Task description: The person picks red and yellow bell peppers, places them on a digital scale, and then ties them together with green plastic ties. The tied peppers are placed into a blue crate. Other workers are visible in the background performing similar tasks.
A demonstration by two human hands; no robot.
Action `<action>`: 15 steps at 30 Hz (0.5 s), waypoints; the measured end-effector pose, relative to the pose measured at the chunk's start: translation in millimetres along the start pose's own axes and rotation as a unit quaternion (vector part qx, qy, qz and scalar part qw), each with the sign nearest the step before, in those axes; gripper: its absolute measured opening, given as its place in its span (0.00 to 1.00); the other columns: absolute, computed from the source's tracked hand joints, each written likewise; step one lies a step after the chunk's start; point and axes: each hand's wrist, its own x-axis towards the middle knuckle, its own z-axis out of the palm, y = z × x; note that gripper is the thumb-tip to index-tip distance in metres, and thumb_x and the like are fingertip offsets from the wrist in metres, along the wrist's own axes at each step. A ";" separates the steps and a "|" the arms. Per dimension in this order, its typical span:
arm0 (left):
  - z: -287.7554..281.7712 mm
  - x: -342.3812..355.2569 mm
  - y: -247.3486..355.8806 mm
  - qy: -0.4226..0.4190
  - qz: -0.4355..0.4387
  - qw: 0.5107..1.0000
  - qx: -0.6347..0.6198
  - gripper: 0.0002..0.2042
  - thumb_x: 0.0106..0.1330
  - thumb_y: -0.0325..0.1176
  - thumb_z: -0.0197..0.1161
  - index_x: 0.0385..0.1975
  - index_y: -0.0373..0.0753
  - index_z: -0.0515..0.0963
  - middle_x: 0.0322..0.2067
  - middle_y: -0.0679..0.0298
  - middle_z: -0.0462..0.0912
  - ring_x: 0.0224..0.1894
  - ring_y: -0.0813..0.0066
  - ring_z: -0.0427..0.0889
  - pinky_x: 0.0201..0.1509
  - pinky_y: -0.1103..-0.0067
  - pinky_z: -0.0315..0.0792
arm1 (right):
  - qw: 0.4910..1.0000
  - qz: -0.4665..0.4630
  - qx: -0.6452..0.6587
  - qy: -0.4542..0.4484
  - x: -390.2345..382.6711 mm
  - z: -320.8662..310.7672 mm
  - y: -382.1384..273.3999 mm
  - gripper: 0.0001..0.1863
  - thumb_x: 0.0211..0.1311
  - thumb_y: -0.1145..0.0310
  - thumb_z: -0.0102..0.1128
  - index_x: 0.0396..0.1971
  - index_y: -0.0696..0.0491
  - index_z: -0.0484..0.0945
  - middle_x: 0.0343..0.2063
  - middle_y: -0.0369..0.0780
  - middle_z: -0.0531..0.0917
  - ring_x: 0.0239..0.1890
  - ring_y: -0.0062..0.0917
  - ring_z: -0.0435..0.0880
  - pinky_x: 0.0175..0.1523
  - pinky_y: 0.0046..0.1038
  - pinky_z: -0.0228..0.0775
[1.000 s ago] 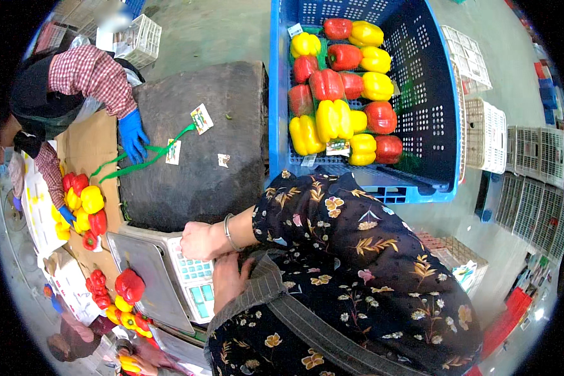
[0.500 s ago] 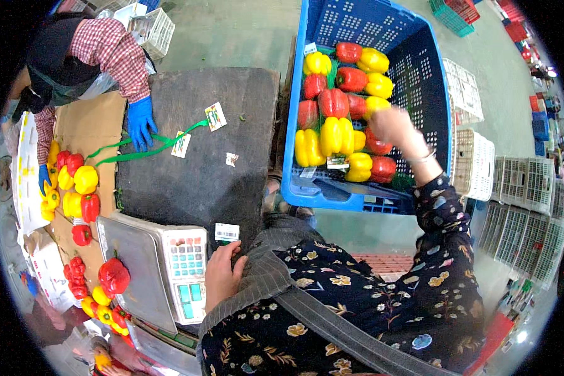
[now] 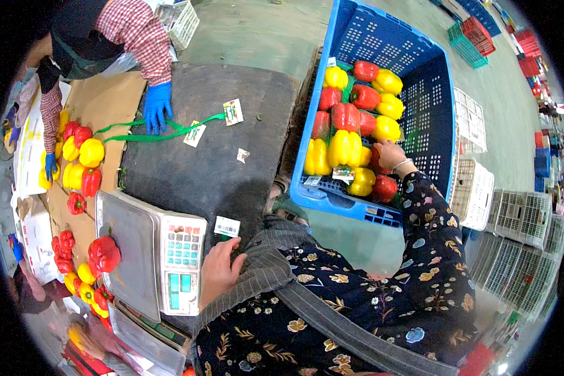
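the reach into the blue crate (image 3: 382, 47) calls, i would judge, for a whole-hand hold on the red pepper (image 3: 376, 164), fingers on one side of its body and thumb on the other, rather than a pinch at the skin. it sits toward the right side of the pile, with a yellow pepper (image 3: 386, 128) just beyond it and another red one (image 3: 384, 188) nearer the body, so a straight upward draw should disturb these least; a sideways pull could roll them. a firm but light grip seems best, as the skin may bruise. the white tag (image 3: 343, 173) lies to the left, and keeping the fingers off it would save it from creasing.

the right hand (image 3: 390, 156) is palm down inside the crate, fingers bent over that red pepper and touching it; its thumb is hidden, so i cannot tell whether the grip has closed. the left hand (image 3: 219, 268) is well apart from it, on the near side of the dark tabletop (image 3: 213, 175), right of the scale (image 3: 131, 244). it is slack and half spread, thumb parted from the fingers, its fingertips just beside the near edge of a white barcode label (image 3: 227, 226).
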 end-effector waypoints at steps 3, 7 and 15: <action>1.5 0.3 1.4 0.002 -0.006 1.000 0.000 0.17 0.58 0.32 0.62 0.48 0.37 0.72 0.36 0.56 0.77 0.39 0.57 0.76 0.42 0.68 0.70 | 0.984 0.140 0.022 -0.112 34.8 -34.5 5.2 0.17 0.53 0.67 0.50 0.44 0.52 0.74 0.45 0.46 0.77 0.48 0.38 0.76 0.49 0.39 0.69; 5.2 -1.0 1.7 -0.004 -0.012 1.000 0.015 0.17 0.58 0.32 0.62 0.47 0.38 0.72 0.36 0.56 0.77 0.39 0.57 0.76 0.42 0.68 0.70 | 0.988 0.076 -0.001 0.132 62.0 -25.7 16.6 0.20 0.52 0.64 0.53 0.46 0.51 0.75 0.44 0.46 0.77 0.47 0.39 0.76 0.49 0.39 0.71; 6.7 -4.2 12.1 0.054 -0.038 0.998 0.019 0.17 0.56 0.32 0.63 0.47 0.40 0.73 0.36 0.58 0.78 0.40 0.58 0.76 0.42 0.69 0.70 | 0.966 0.141 0.019 0.216 112.1 -39.2 44.6 0.28 0.52 0.71 0.50 0.57 0.50 0.66 0.54 0.43 0.72 0.57 0.40 0.69 0.61 0.38 0.61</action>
